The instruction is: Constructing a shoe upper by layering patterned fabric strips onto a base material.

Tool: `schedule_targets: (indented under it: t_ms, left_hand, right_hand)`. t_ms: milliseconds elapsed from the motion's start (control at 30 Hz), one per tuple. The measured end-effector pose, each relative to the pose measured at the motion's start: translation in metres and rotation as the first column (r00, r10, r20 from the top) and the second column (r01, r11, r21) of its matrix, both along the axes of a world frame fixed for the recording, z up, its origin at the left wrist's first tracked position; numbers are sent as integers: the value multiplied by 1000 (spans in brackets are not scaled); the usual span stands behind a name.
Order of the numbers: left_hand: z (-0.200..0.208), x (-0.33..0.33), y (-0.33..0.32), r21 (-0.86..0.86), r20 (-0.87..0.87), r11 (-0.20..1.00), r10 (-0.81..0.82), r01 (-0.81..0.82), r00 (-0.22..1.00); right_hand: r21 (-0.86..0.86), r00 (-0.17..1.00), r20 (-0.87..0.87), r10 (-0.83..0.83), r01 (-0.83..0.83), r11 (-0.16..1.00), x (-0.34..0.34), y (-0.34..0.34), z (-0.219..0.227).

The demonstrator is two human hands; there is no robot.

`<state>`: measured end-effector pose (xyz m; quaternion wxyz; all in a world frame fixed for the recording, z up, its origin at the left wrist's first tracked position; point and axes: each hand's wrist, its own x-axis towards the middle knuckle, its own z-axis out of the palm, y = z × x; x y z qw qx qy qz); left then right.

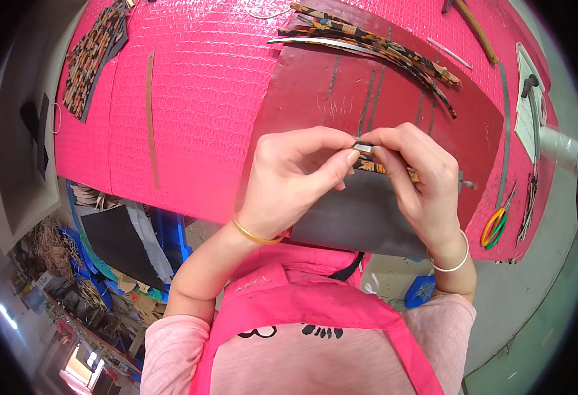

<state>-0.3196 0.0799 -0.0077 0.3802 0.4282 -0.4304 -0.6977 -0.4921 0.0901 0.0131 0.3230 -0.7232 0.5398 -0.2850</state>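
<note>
Both hands met over the near part of the dark red mat (315, 92) that lay on the pink textured table cover (197, 79). The left hand (289, 181) and the right hand (414, 178) pinched between thumb and fingertips the same small patterned strip (368, 164), its grey end (363, 147) caught where the fingertips touched — neither hand was slack. Just below the hands, at the mat's near edge, lay a dark grey sheet (355, 217). Across the mat's far side rested a bundle of long patterned strips (381, 46) with a pale curved strip among them. Well to the left of the mat a thin brown strip (149, 118) lay on the cover — and to the right of the mat, near the table edge, scissors with orange and green handles (493, 227).
</note>
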Motion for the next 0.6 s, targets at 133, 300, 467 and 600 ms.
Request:
schedule_targets:
  t_ms: [133,300,467,600]
  left_hand:
    - [-3,-6,7,45,-26,997,62,-61,998]
    - [-13,-10,13,-400,225,916,112,-13,968]
    - [-14,-14,27,-78,47,996,42,-38,998]
    - [-16,2,28,346,-208,937,17,58,978]
  right_hand:
    - [-398,962,-242,-124,18,917,9,8,4]
    - [-394,925,-364,-108,-48,918,9,12,5]
    - [-240,975,-187,-121,74,968,6,23,-4]
    - [452,388,732,-560,338,825,-76,46,-12]
